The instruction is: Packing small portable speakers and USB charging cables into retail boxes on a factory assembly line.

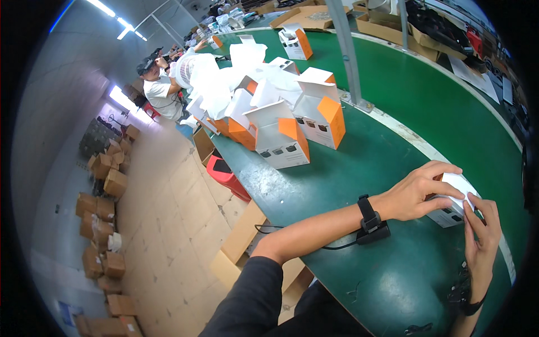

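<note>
On the green table at the right, a small white carton with orange parts and printed pictures stands between my two hands. My left hand wraps over its top from the left, thumb along the near face and fingers across the far side. From the right, my right hand grips the carton's top edge and right side with bent fingertips. The white top panel looks folded down, though the fingers partly cover it. Each wrist wears a black strap, and a black device with a cable hangs at the left one.
Several open white-and-orange cartons crowd the table's left side, with white bags behind. A metal post rises beyond the table by the green belt. Black cables lie near my right wrist. A co-worker is further off.
</note>
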Action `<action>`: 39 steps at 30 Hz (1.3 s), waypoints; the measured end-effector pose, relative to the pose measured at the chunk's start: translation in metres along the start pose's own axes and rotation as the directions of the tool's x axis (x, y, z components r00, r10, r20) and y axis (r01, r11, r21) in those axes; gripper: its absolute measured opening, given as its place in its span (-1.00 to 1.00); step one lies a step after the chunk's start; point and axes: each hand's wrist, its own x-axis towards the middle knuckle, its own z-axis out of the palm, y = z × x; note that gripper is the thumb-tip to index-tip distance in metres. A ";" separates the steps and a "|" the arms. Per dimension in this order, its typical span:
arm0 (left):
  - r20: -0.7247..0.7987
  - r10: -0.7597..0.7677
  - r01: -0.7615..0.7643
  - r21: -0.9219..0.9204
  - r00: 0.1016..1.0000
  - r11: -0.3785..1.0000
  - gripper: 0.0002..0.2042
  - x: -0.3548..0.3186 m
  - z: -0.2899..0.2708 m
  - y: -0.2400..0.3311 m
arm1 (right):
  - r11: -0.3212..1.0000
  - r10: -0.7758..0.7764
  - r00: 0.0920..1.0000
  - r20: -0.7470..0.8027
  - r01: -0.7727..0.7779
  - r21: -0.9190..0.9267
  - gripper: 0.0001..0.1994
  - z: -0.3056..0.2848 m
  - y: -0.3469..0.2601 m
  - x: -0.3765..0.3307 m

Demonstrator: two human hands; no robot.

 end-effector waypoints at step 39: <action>0.039 0.142 -0.145 0.078 0.989 0.986 -0.71 0.010 -0.024 -0.010 | 0.991 -0.115 0.990 -0.081 0.110 -0.072 -0.52 0.003 0.017 -0.002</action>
